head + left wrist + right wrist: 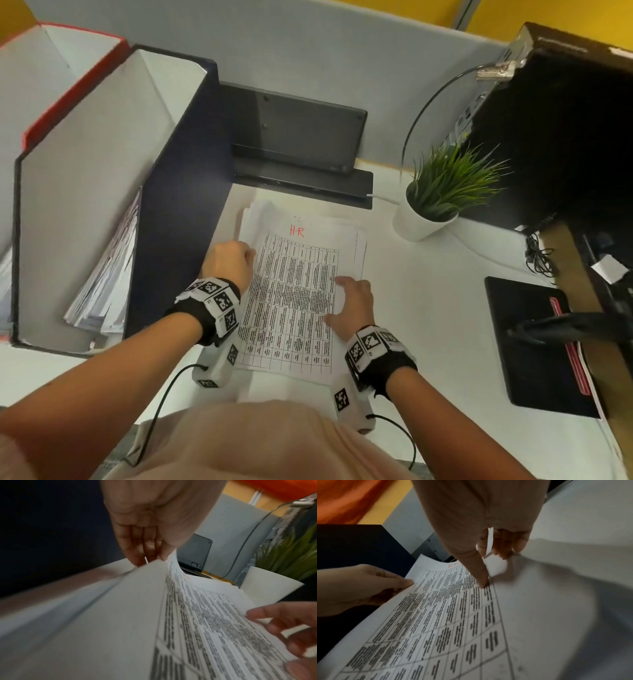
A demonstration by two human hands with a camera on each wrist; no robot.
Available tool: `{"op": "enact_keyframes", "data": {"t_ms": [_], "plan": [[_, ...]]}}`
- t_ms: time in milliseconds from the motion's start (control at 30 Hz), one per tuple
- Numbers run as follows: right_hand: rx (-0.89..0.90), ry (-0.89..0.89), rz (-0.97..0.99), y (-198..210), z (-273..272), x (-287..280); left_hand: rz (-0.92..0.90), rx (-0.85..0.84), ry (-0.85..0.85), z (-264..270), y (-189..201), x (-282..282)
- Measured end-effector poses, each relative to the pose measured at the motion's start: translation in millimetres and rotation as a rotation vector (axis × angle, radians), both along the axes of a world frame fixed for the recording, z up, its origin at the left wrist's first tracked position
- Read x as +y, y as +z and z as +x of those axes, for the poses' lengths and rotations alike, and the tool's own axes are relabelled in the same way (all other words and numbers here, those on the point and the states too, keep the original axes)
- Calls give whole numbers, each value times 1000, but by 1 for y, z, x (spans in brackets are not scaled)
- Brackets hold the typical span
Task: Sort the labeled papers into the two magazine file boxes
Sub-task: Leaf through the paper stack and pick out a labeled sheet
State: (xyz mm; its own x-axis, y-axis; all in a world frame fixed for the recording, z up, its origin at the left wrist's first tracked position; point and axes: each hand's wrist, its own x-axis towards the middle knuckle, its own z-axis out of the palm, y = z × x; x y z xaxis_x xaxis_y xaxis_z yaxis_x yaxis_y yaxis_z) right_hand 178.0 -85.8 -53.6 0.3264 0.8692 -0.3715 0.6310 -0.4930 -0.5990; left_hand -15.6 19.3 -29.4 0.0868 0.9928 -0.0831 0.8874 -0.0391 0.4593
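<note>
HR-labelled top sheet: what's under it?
Under the white printed table sheet with red "H.R" lies a stack of more white papers, edges fanning out at the far end. Their labels and the stack's depth are covered. Left hand pinches the sheet's edge.

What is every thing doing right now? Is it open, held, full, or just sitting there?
Top sheet: marked "H.R", left edge lifted, gripped by both hands.
Paper stack: lying flat on the desk.
Left hand: pinching the sheet's left edge.
Right hand: thumb on top, fingers under the right edge.
Blue box: upright, open, papers inside.
Red box: upright, open; contents mostly hidden.
Plant: upright in its white pot.
</note>
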Motion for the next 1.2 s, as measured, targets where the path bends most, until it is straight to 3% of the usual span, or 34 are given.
{"op": "enact_keyframes", "data": {"t_ms": [100,167,267,367,600,667,733,833,900,1200], "plan": [[107,-43,-8,2,5,4,246,-112,-93,-1,-1,-6],[196,-118,-10,5,10,7,297,-318,-113,0,1,-8],[328,-307,26,11,19,13,134,-606,37,2,0,-8],[471,-455,63,18,28,19,-51,-754,140,0,-1,-5],[446,-408,32,10,33,19,-319,-1077,218,0,18,6],[388,-335,46,8,33,11,-358,-1043,334,0,20,13],[361,-302,108,4,33,4,-353,-900,412,-2,16,21],[346,-292,201,-1,31,-1,-309,-460,287,-6,6,29],[315,-316,228,-4,31,-1,-294,-272,216,-6,2,29],[384,-347,277,3,25,-1,-230,-184,163,0,4,26]]}}
